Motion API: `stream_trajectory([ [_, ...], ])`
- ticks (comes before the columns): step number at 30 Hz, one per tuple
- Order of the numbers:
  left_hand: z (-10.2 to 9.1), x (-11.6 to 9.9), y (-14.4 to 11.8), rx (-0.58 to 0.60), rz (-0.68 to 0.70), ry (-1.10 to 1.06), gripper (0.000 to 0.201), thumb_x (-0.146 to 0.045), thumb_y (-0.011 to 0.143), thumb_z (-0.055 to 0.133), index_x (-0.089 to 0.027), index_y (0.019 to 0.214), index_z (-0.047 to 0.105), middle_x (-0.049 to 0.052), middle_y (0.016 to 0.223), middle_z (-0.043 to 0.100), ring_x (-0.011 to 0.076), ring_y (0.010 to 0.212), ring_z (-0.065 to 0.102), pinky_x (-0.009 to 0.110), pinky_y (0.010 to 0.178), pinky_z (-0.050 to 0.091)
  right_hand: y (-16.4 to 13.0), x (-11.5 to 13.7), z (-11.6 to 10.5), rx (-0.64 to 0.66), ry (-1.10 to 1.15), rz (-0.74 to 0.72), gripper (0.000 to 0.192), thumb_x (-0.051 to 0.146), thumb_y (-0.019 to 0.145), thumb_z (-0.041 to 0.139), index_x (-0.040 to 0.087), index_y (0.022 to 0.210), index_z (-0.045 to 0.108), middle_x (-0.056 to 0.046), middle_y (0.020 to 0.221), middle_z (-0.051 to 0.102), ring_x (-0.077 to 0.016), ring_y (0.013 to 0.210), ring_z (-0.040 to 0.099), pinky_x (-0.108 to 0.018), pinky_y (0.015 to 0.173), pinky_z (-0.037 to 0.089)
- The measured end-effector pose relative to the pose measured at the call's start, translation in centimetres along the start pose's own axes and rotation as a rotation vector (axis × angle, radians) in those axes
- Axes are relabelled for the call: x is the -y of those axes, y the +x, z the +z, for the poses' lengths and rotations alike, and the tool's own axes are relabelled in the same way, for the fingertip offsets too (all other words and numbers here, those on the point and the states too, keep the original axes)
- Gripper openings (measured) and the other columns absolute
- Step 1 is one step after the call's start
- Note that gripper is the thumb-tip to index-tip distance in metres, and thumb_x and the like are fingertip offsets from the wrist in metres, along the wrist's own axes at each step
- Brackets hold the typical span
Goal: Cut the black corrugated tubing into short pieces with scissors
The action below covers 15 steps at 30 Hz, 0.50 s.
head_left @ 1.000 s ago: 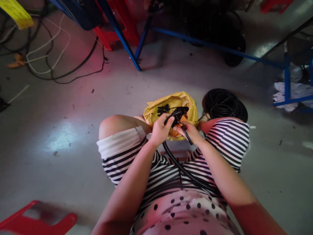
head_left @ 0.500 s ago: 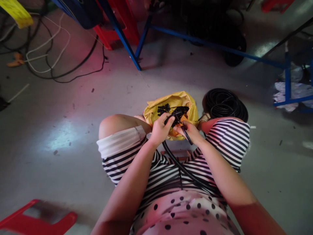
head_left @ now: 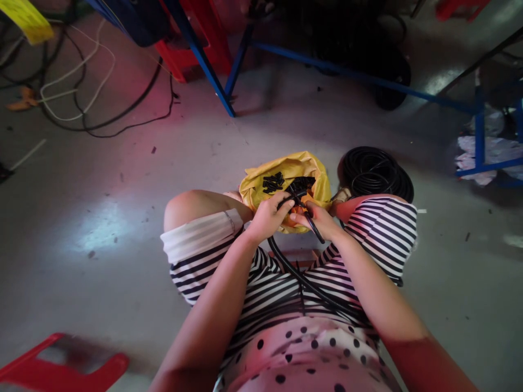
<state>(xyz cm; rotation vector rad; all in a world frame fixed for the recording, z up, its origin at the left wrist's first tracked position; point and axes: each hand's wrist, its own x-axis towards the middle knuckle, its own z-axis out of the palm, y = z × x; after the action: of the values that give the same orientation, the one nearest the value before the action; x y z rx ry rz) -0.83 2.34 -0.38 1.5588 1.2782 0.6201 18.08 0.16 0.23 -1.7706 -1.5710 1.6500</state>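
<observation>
Head view showed, at frame centre, the left hand [head_left: 267,218] closed around a black corrugated hose [head_left: 300,279], flexible and light, best gripped near its end; the right hand [head_left: 321,219] pinched a thin black tool [head_left: 314,226] over the yellow bag [head_left: 286,166]. Open floor lay at both sides.

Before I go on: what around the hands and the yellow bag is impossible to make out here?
Head view only:
- Tool in the right hand: only a dark handle shows; the working end is too small and dark.
- Black tube end: hidden under the left hand fingers.
- Yellow bag bottom: covered by both hands.
- Black coil near side: cut off by the striped knee.
</observation>
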Motion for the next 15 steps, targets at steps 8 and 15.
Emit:
stream_trajectory([
  [8,-0.43,0.06,-0.01,0.059,0.014,-0.034,0.026,-0.041,0.094,0.052,-0.017,0.094,0.063,0.003,0.087,0.066,0.0182,0.083,0.062,0.029,0.077,0.047,0.20,-0.31,0.09,-0.037,-0.097,0.007,0.049,0.067,0.076,0.069,0.021,0.079,0.053,0.003,0.073,0.054,-0.0140,0.068,0.050,-0.027,0.063,0.036],
  [15,-0.28,0.06,-0.03,0.014,-0.093,-0.213,0.022,-0.040,0.091,0.058,-0.019,0.089,0.061,-0.002,0.068,0.054,0.0142,0.069,0.055,0.023,0.063,0.044,0.08,-0.13,-0.07,-0.084,-0.145,0.030,0.056,0.072,0.072,0.070,0.021,0.065,0.047,0.005,0.062,0.044,-0.0124,0.061,0.041,-0.027,0.056,0.028],
])
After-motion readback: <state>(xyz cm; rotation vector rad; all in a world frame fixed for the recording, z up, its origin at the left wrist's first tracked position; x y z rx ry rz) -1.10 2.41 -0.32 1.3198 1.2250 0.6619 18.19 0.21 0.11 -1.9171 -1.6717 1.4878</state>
